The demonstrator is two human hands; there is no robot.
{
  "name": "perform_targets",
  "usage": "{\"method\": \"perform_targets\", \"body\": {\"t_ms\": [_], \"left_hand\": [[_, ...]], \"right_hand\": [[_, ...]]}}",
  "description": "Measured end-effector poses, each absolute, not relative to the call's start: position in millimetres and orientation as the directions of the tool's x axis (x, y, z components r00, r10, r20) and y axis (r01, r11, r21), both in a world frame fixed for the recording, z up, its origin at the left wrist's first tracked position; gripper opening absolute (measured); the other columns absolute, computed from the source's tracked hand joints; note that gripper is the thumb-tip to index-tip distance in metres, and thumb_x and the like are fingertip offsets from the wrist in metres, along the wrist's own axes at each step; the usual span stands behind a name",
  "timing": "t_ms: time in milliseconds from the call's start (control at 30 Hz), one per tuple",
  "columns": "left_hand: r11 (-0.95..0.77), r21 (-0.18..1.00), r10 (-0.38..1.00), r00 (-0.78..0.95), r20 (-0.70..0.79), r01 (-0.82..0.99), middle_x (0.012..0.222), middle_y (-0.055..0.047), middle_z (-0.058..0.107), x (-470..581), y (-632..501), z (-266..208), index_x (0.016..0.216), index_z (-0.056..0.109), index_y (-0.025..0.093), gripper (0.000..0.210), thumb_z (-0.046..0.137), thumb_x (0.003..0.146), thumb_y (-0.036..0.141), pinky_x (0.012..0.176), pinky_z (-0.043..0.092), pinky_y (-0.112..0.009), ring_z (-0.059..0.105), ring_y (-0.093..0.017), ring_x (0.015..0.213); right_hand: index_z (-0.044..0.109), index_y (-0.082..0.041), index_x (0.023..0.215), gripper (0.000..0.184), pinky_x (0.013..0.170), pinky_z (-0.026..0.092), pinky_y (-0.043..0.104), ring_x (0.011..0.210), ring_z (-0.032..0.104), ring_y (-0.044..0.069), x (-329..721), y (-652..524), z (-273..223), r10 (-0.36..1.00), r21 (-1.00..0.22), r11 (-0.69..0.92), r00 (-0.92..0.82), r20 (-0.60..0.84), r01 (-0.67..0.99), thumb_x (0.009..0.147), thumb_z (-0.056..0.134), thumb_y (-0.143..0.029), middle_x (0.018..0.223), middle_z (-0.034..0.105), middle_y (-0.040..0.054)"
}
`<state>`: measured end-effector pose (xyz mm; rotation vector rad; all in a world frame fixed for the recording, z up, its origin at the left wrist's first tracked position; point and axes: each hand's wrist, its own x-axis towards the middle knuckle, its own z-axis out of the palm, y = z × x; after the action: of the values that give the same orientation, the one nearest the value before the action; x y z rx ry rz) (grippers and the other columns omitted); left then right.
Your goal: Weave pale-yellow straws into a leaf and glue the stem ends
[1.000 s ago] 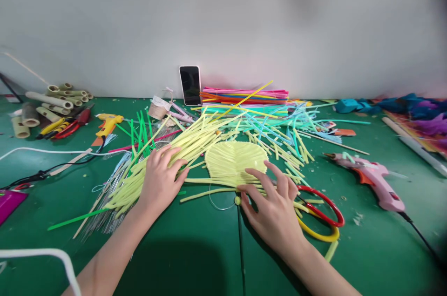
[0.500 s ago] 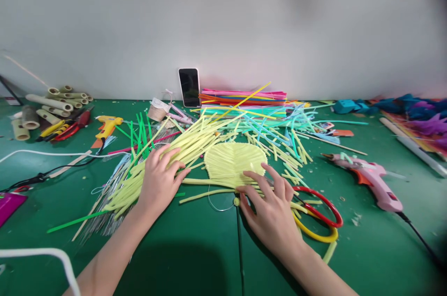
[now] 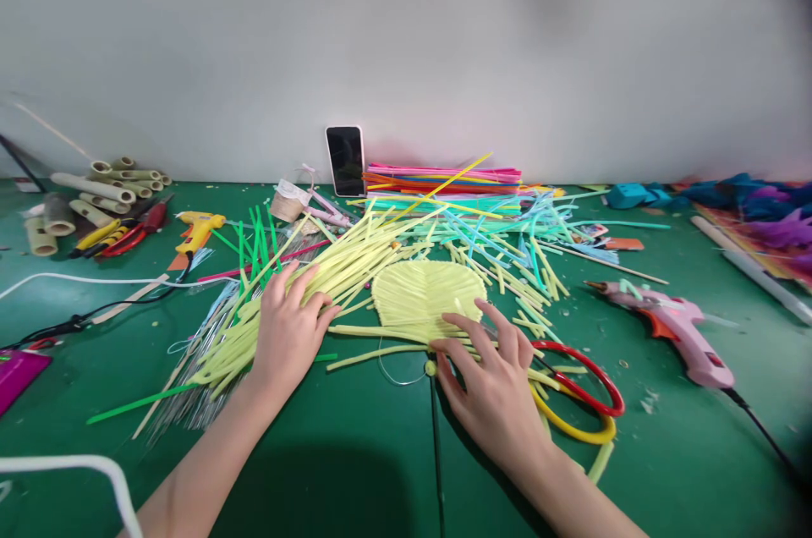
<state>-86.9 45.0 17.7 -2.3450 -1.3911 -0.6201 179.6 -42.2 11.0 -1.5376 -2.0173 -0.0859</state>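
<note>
Left hand (image 3: pixel 288 331) sits marginally further left than before, open-fingered on pale strips (image 3: pixel 361 255). The right hand (image 3: pixel 491 377) curves over the near, narrowing end of the leaf-shaped piece (image 3: pixel 428 288), mid-counter (image 3: pixel 342 411); I cannot tell whether it pinches. Its midrib runs toward the wall (image 3: pixel 285 56); the long axis is unclear. Apparently, strips are being picked out, which calls for separating one.

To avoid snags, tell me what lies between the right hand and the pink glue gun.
The head view shows the scissors' red and yellow handles beside the right hand, then green tabletop with scraps up to the pink glue gun.
</note>
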Motion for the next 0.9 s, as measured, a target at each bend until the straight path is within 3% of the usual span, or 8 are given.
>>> {"method": "perform_targets", "body": {"t_ms": [200,367,467,567,700,900], "left_hand": [[-0.482,-0.017,0.683,0.388,0.619,0.876,0.123,-0.015,0.066,-84.7,44.7,22.2,0.083,0.064,0.016,0.007,0.064,0.089,0.02,0.105,0.043,-0.056,0.048,-0.037,0.129],[-0.562,0.052,0.559,0.332,0.76,0.826,0.1,-0.009,0.073,-79.8,33.2,37.6,0.096,0.06,0.017,0.013,0.067,0.087,0.01,0.103,0.044,-0.054,0.058,-0.03,0.117],[-0.66,-0.008,0.472,0.423,0.773,0.751,0.088,-0.003,0.074,-69.1,17.4,41.8,0.095,0.063,0.02,0.019,0.072,0.083,0.009,0.104,0.04,-0.056,0.061,-0.028,0.11],[-0.785,-0.015,0.405,0.532,0.744,0.619,0.087,-0.001,0.075,-54.2,0.7,41.5,0.097,0.067,0.021,0.018,0.071,0.084,0.01,0.106,0.038,-0.052,0.063,-0.025,0.106],[-0.847,-0.01,0.38,0.618,0.688,0.532,0.087,-0.003,0.075,-42.9,-8.7,39.9,0.102,0.069,0.017,0.016,0.067,0.087,0.01,0.108,0.037,-0.049,0.064,-0.024,0.105],[-0.789,0.056,0.467,0.538,0.701,0.612,0.087,-0.001,0.076,-52.1,3.2,37.3,0.106,0.069,0.019,0.028,0.073,0.082,0.007,0.103,0.041,-0.052,0.064,-0.025,0.101]], "right_hand": [[0.069,-0.025,0.095,0.014,0.1,0.032,0.059,0.137,0.035,0.04,179.4,-41.8,11.6,0.855,-0.293,0.341,-0.165,0.491,0.893,0.09,0.058,-0.017,0.124,0.066,0.0064],[0.067,-0.026,0.104,0.018,0.099,0.033,0.059,0.133,0.039,0.04,178.7,-44.0,20.2,0.82,-0.341,0.385,-0.148,0.553,0.858,0.09,0.061,-0.017,0.118,0.068,0.0054],[0.061,-0.023,0.118,0.029,0.1,0.038,0.056,0.13,0.044,0.035,176.6,-46.5,24.3,0.798,-0.436,0.456,-0.139,0.587,0.775,0.089,0.065,-0.021,0.118,0.068,0.0083],[0.059,-0.021,0.123,0.035,0.096,0.048,0.045,0.114,0.057,0.027,172.7,-49.9,26.4,0.81,-0.595,0.507,-0.109,0.576,0.623,0.089,0.066,-0.024,0.111,0.069,0.0092],[0.069,-0.024,0.102,0.015,0.071,0.056,0.028,0.079,0.069,0.017,170.9,-53.1,31.3,0.903,-0.826,0.398,-0.011,0.43,0.398,0.095,0.056,-0.022,0.085,0.072,0.0023],[0.069,-0.02,0.091,0.02,0.063,0.057,0.025,0.067,0.068,0.014,198.0,-42.6,37.0,0.857,-0.929,0.248,0.385,0.343,0.274,0.096,0.056,-0.034,0.08,0.069,0.002]]}}
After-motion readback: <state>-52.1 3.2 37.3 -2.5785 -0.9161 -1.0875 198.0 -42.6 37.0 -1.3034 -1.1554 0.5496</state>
